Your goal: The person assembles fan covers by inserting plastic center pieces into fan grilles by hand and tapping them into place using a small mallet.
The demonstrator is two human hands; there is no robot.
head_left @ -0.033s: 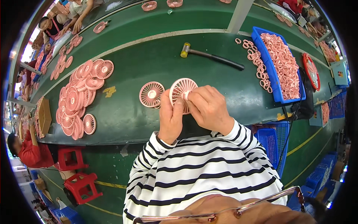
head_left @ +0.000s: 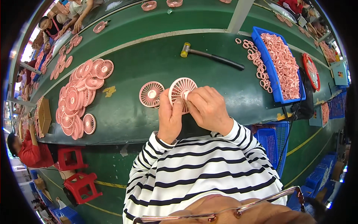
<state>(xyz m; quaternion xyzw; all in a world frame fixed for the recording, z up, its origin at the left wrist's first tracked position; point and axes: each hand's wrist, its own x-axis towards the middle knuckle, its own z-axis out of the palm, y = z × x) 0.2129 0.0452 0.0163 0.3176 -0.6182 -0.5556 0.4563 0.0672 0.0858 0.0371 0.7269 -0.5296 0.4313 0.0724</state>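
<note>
My left hand is closed on the rim of a round pink fan grille, tilted up above the table. At the middle of that grille, the fingers of my right hand pinch a small pink ring, its edge showing by the left thumb. Whether the ring is seated on the hub cannot be seen. Just left of my hands, a second pink grille lies on the green table, partly behind the left fingers.
Pink grilles are heaped at the left. A hammer with a black handle lies beyond my hands. To the right stands a blue tray full of pink rings, with loose rings beside it. Co-workers sit at the left; red stools stand below.
Both hands and the held grille have shifted very slightly to the left. The grip is the same.
</note>
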